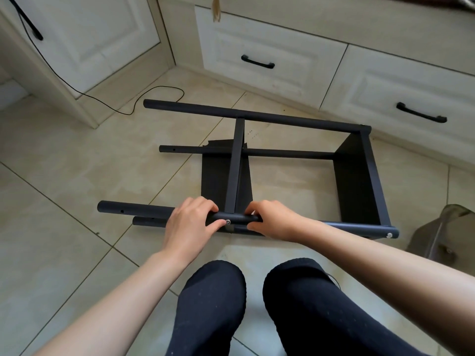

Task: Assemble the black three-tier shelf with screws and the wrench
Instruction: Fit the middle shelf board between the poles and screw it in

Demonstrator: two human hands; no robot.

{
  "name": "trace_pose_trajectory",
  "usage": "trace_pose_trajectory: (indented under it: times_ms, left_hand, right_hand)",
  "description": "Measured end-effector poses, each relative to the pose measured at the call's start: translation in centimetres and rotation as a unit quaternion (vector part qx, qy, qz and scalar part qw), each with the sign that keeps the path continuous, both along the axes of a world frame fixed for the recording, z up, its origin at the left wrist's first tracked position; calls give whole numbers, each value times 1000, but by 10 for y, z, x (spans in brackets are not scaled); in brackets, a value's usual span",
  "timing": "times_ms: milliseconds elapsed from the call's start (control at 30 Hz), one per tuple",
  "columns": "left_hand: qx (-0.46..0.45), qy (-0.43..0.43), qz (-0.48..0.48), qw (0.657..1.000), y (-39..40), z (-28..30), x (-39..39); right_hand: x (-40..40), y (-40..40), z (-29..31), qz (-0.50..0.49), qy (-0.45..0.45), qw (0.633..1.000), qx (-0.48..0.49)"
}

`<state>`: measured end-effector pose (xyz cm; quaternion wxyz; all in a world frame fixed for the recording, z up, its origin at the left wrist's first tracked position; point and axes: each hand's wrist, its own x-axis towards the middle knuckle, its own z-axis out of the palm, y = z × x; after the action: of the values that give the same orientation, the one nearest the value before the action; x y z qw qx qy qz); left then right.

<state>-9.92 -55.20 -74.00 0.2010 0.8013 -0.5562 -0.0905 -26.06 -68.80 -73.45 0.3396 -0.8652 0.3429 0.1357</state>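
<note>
So the shelf frame (pixel 257 160) is lying on its side on the tiled floor (pixel 64 176) in front of the white drawers (pixel 270 57), and it's only part built: 2 tiers are on, the end one (pixel 359 181) at the right and the middle one (pixel 226 181), and the holes near the left ends of the poles look like they're waiting for tier 3. I've got both hands on the near pole (pixel 128 209), right where the middle tier's crossbar (pixel 235 170) meets it. My left hand (pixel 190 224) is wrapped over the pole, thumb sitting just beside the little silver screw (pixel 228 222) at that joint. My right hand (pixel 275 222) grips the same pole on the other side of the joint, fingers curled around it. Can't see the wrench anywhere, so if it's tucked in a palm I can't tell. There's another screw (pixel 389 235) at the right end of the pole that looks like it's sticking out a bit, hard to say if it's tight. My read is that I'm on the middle-tier joint, seating or finger-starting that screw. Next move calls for holding the pole steady so the hole stays lined up with the crossbar, then getting the wrench on the screw head and snugging it. After that, the third tier goes on at the left holes. There's also a black cable (pixel 133 109) on the floor behind the frame and a clear plastic bag (pixel 442 232) off to my right.
</note>
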Motion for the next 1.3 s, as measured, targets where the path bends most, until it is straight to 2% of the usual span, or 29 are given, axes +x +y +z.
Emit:
trace_pose_trajectory:
  times_ms: [133,200,233,267,333,400,433,500,600,767,900,1300]
  left_hand:
    - [-77,3,42,996,21,2,-5]
    - [-51,116,143,982,27,-1,-8]
    - [-31,211,208,955,28,-2,-8]
    - [-13,311,270,911,27,-4,-7]
    - [1,484,351,801,25,-6,-6]
    - [-25,614,371,696,20,-7,-4]
    - [-48,655,370,657,17,-6,-2]
    - [-91,699,376,602,9,-5,0]
    - [-140,720,395,553,-2,-6,0]
    - [-155,729,397,536,-8,-6,2]
    - [-160,728,386,543,-13,2,4]
    - [-166,689,312,632,-36,85,5]
  right_hand:
    - [0,0,-2,2,-5,1000,-1]
    - [0,0,-4,0,-11,1000,0]
    - [0,0,-4,-3,-14,1000,1]
    - [0,0,-4,-5,-16,1000,0]
    - [-1,0,-4,-5,-18,1000,0]
    - [-1,1,-3,-7,-21,1000,3]
    - [-1,1,-2,-7,-23,1000,3]
    - [-2,1,-1,-6,-29,1000,2]
    - [-2,2,2,-5,-36,999,1]
    - [-3,1,8,-9,-40,999,-5]
    - [-6,-3,18,-10,-54,998,-31]
    - [-14,-12,91,4,-37,997,-72]
